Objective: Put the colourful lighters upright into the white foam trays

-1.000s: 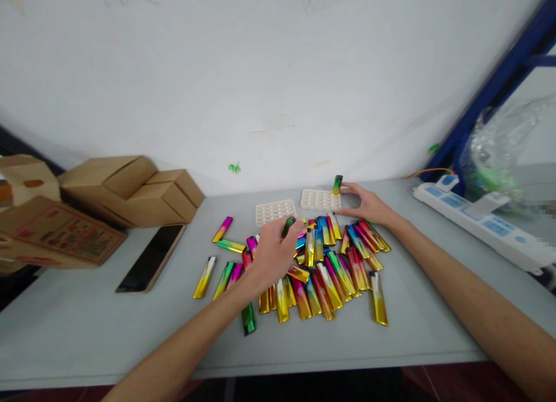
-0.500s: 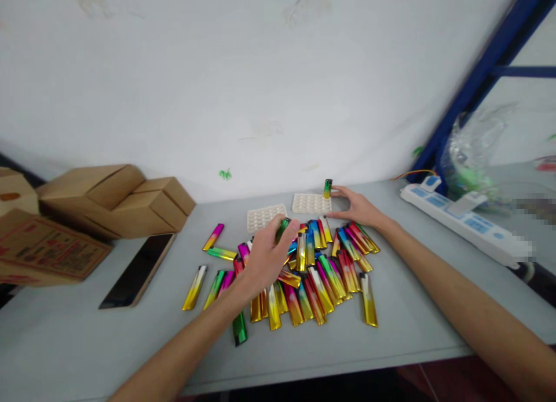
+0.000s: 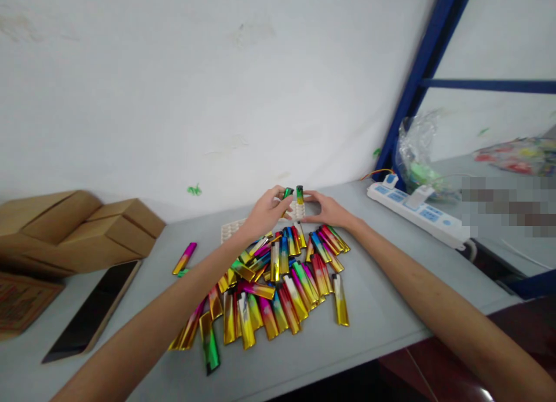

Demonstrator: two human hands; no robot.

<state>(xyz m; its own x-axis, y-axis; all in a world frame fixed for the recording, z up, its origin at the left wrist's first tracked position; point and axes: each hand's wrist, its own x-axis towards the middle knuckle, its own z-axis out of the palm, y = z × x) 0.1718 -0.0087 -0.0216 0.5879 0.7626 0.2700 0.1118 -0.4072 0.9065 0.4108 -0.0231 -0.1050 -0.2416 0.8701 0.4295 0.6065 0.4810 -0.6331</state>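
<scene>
A green lighter (image 3: 287, 192) is pinched in the left hand (image 3: 263, 212) above the white tray (image 3: 297, 211) near the table's (image 3: 382, 309) far edge; the tray is steadied by the right hand's (image 3: 329, 211) spread fingers, nothing gripped.

At frame centre, the left hand (image 3: 263, 212) pinches a green metallic lighter (image 3: 287, 193) beside an upright green-yellow lighter (image 3: 299, 194) standing in the white plastic tray (image 3: 299, 211); the right hand (image 3: 329, 209) rests against the tray on the grey counter (image 3: 382, 309).

Glossy metallic lighters (image 3: 278, 286) (matt table (image 3: 382, 309))
</scene>
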